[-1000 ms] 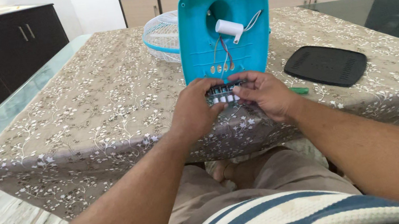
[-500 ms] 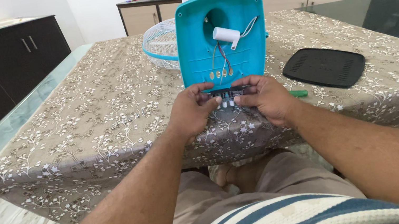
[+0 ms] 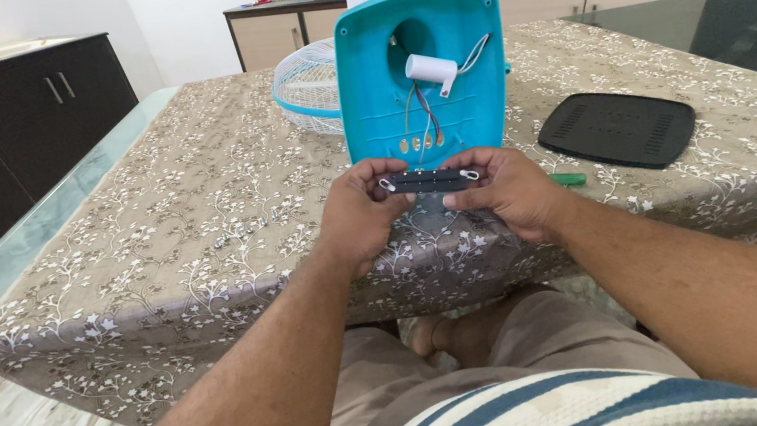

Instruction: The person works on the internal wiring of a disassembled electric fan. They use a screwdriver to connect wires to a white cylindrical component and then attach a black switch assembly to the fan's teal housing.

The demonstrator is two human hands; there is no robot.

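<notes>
While I look down from the head camera, my left hand [image 3: 360, 211] and right hand [image 3: 509, 190] pinch the two ends of a dark switch strip [image 3: 429, 181], held level between them, fingers clenched on it. Just beyond the grip stands a turquoise fan housing [image 3: 422, 74], upright on the floral tablecloth [image 3: 179, 234], with thin wires running from a white cylinder [image 3: 430, 69] down toward the strip. Behind the housing, left of my grip, lies a white fan grille [image 3: 306, 88]. Right of my grip lies a black cover plate [image 3: 616, 129], with a small green object [image 3: 569, 179] just beside my right wrist.
</notes>
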